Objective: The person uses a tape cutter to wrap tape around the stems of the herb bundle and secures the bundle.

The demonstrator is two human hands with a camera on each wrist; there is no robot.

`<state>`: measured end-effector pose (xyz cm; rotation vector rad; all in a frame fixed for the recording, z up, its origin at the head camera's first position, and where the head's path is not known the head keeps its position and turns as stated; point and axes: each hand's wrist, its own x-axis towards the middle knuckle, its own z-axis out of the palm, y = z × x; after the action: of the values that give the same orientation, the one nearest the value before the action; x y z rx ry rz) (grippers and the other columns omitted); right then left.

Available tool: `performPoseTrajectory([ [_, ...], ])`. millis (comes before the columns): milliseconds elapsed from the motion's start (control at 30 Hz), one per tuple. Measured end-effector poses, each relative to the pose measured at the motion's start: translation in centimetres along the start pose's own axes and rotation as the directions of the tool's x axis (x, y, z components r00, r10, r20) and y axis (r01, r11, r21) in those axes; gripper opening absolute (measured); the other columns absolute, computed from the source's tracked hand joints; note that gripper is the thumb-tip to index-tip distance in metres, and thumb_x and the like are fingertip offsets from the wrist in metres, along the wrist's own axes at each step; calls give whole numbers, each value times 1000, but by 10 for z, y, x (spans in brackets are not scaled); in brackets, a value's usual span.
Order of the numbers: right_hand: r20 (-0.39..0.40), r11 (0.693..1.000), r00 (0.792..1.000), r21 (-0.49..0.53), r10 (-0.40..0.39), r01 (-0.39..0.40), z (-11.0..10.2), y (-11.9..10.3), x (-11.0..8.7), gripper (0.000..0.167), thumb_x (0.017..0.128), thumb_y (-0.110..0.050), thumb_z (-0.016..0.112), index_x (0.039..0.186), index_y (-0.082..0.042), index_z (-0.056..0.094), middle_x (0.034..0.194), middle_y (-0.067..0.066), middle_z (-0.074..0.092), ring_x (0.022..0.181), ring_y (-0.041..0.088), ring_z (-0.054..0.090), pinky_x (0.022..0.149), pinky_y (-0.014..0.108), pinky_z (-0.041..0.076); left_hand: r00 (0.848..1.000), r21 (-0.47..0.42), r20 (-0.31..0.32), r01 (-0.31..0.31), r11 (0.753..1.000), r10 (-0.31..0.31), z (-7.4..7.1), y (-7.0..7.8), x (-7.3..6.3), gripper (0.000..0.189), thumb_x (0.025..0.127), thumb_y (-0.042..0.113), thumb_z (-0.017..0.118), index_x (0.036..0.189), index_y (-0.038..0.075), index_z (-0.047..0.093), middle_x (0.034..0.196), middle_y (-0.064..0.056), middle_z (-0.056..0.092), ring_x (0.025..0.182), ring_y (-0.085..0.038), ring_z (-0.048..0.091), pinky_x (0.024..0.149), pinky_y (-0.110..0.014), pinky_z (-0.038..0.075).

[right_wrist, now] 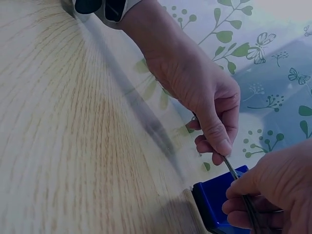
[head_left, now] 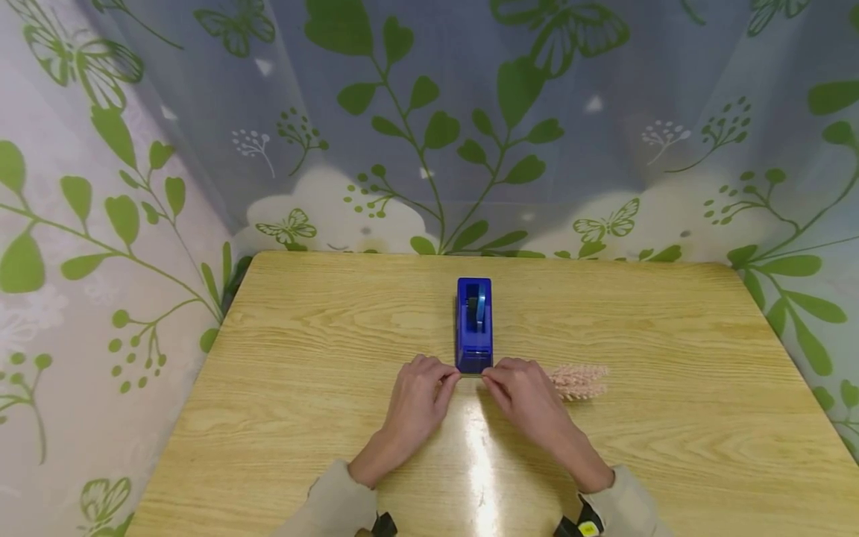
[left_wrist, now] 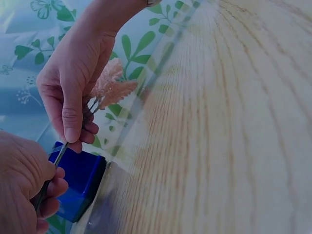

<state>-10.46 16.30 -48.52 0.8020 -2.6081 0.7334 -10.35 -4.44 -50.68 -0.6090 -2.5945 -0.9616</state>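
Note:
A blue tape dispenser [head_left: 474,341] stands on the table, its front end toward me. My left hand [head_left: 417,395] pinches thin dark stems [right_wrist: 231,167] between thumb and fingers at the dispenser's front left corner. At the front right corner my right hand [head_left: 532,397] pinches the same stems. Between the two hands the stems run straight across, close to the dispenser's front edge. Pink fluffy flower heads [head_left: 581,381] stick out to the right beyond my right hand. In the left wrist view, clear tape [left_wrist: 56,149] shows beside the stems at the dispenser.
The wood-grain table [head_left: 322,328] reaches back to a curtain [head_left: 429,171] with green leaves and butterflies. Patterned cloth [head_left: 87,261] hangs along the left side too, and more hangs at the right. Light reflects off the tabletop between my forearms.

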Motion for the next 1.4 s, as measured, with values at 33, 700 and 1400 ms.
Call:
performPoseTrajectory([
  [33,6,1000,1000,3,6,-6,0,-1,0,6,91,2,76,88,-3,78,74,2,67,60,7,52,54,22,44,1000,-5,-3,0,1000,0,0,0,0,6,96,16,76,95,10,80,86,1,74,81,-17,60,70,-31,46],
  [700,-7,993,997,-92,72,-73,1,-5,-3,5,89,-4,79,93,-7,81,85,4,73,75,22,66,73,44,51,999,-27,-35,-25,999,24,2,-1,-1,5,94,15,78,98,11,80,88,1,74,84,-17,61,72,-32,48],
  [1400,-54,994,997,-94,57,-62,3,-4,-2,4,88,-4,82,91,-5,81,83,4,74,66,14,64,61,34,51,998,-52,-49,-27,998,25,2,-2,-1,5,94,9,78,97,12,80,90,1,73,87,-18,62,75,-34,50],
])
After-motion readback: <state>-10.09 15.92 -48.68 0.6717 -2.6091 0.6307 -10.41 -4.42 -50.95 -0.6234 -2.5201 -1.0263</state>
